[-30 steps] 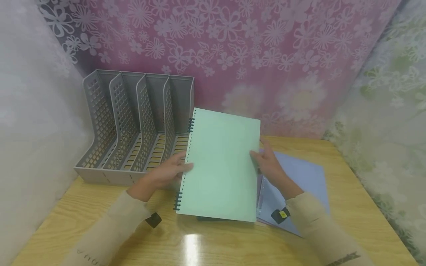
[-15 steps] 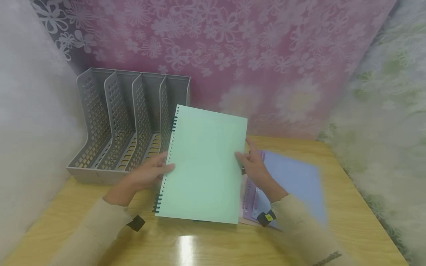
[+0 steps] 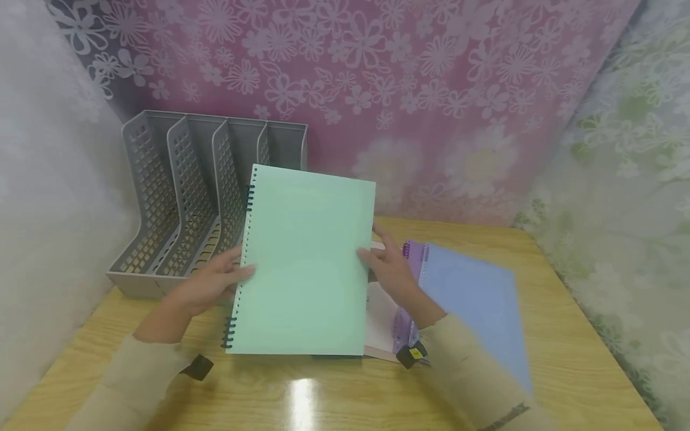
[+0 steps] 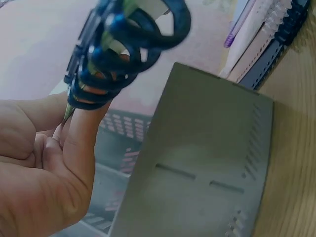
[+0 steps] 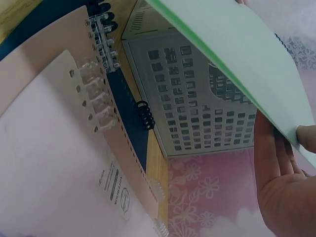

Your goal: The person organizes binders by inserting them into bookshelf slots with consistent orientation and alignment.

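Note:
A mint-green ring-bound notebook point(image 3: 307, 263) with dark rings along its left edge is held up in front of me, tilted. My left hand point(image 3: 202, 284) grips its ringed edge, thumb on the cover and fingers behind. On the opposite edge my right hand point(image 3: 393, 269) pinches it the same way. The rings point(image 4: 128, 49) loom close above the left hand in the left wrist view. Behind the notebook stands a grey file rack point(image 3: 135, 284) with several upright compartments, partly covered by it. In the right wrist view the notebook's green page edge shows above the fingers.
Several more notebooks lie overlapping on the wooden table point(image 3: 571, 335) at the right: a blue one point(image 3: 474, 299), a purple one point(image 3: 415, 257), a white one point(image 5: 54, 148), a pink one point(image 5: 49, 54) and a dark blue one point(image 5: 128, 108). A flowered pink backdrop point(image 3: 458, 108) rises behind.
Both hands have carried the mint-green notebook leftward, so it now covers more of the file rack. More of the purple and pale notebooks on the table shows at the right.

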Demonstrator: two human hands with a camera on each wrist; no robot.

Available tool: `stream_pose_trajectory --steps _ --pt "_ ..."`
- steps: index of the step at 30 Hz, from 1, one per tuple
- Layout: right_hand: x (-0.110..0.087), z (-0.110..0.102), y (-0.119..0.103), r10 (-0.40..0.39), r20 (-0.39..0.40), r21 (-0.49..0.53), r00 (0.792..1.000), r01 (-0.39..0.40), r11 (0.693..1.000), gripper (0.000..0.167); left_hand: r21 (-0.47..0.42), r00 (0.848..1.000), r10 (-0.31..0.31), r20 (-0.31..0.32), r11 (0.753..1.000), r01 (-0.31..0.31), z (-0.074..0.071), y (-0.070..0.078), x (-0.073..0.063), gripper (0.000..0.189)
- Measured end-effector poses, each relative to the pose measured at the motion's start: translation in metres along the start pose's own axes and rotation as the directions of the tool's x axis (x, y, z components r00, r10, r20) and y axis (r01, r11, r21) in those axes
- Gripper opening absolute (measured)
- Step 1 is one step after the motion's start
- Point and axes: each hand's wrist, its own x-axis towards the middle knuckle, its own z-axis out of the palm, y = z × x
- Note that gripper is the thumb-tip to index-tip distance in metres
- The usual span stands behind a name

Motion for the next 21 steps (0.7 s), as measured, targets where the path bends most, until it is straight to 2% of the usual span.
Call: stream_pose_trajectory --steps 4,8,10,14,21 --pt "0.000 0.006 0.003 0.036 -0.032 0.046 0.999 -0.034 0.998 0.056 0.018 0.998 0.051 -0.034 0.999 -0.051 -0.008 0.006 -0.010 0.060" --pt "-0.001 0.014 0.002 0.058 -0.096 0.100 0.994 -0.048 0.994 0.049 -0.024 0.986 0.147 -0.076 0.988 -0.150 -0.018 0.015 -0.020 0.053" --pt "-0.001 0.019 0.002 0.051 -0.112 0.058 0.992 -0.045 0.997 0.048 -0.042 0.977 0.191 -0.095 0.980 -0.196 -0.023 0.018 -0.024 0.051" --pt "0.002 0.029 0.001 0.018 -0.105 -0.113 0.994 -0.030 0.993 0.050 -0.071 0.960 0.241 -0.145 0.965 -0.253 -0.032 0.020 -0.032 0.047" --pt "0.005 0.053 0.001 -0.062 -0.043 -0.350 0.997 0.043 0.936 0.056 -0.088 0.933 0.275 -0.232 0.949 -0.302 -0.044 0.027 -0.046 0.041"
